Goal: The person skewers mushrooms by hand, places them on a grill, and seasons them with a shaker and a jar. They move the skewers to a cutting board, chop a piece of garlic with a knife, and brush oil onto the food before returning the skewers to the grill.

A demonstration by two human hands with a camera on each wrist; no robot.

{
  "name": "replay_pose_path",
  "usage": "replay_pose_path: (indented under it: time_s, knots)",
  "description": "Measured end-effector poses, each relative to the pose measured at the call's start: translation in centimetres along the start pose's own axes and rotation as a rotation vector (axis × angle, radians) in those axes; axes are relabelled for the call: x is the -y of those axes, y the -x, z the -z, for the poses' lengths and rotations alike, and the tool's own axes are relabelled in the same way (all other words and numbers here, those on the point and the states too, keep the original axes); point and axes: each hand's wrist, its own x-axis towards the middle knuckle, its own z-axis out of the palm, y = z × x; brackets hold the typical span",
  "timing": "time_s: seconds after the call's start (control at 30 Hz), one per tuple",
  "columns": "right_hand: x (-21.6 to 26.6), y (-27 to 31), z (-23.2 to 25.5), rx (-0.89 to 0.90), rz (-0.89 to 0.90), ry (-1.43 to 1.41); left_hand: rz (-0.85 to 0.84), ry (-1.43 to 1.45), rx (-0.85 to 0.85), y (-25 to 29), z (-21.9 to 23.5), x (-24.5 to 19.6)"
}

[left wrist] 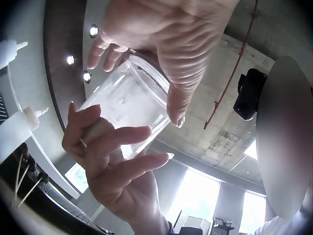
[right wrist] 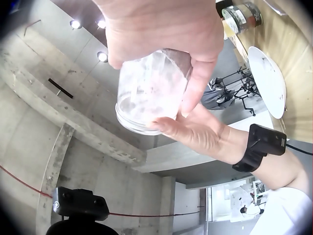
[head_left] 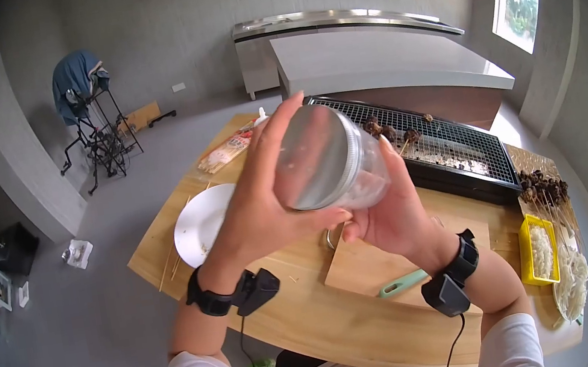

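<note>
A clear jar [head_left: 369,179] with a silver screw lid [head_left: 314,156] is held up tilted above the table, its lid toward the upper left. My left hand [head_left: 262,202] grips the lid end, thumb below and fingers over the top. The right hand [head_left: 393,218] holds the jar's body near its base. In the left wrist view the jar [left wrist: 122,100] looks whitish and see-through, with the right hand's fingers [left wrist: 129,139] curled round it. The right wrist view shows the left thumb [right wrist: 168,126] at the lid's ridged rim [right wrist: 134,125].
A white plate [head_left: 190,228] lies on the wooden table [head_left: 315,324] at left. A cutting board [head_left: 367,267] and green-handled tool [head_left: 402,283] lie below the hands. Behind them stands a black grill [head_left: 463,192] with skewers; a yellow basket [head_left: 525,255] is at right.
</note>
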Motion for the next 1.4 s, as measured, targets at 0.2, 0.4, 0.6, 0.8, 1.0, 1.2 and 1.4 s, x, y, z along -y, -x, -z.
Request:
replay_pose_path:
  time_s: [0.2, 0.4, 0.6, 0.8, 1.0, 1.2, 1.4]
  knots:
    - [-0.2, -3.4, -0.2, 0.026, -0.083, 0.149, 0.041, -0.217, -0.017, -0.2, 3.6, 0.8]
    - [2.7, 0.5, 2.8, -0.354, -0.009, 0.858, 0.119, -0.740, -0.167, -0.6, 8.6, 5.0]
    - [6.7, 5.9, 10.5, -0.721, -0.242, 0.959, 0.459, -0.863, -0.094, 0.6, 11.7, 16.8]
    - [4.8, 4.7, 13.2, -0.715, -0.247, 0.879, 0.554, -0.841, 0.004, 0.0, 9.4, 21.3]
    - [3.3, 2.5, 16.6, -0.744, -0.238, 0.583, 0.633, -0.853, 0.060, 0.2, 7.6, 23.8]
    - [1.4, 0.7, 16.7, -0.624, -0.176, 0.204, 0.755, -0.816, 0.077, 0.1, 6.7, 24.1]
    - [-0.4, -1.1, 15.5, -0.597, -0.112, 0.208, 0.848, -1.008, 0.129, 0.2, 6.4, 24.8]
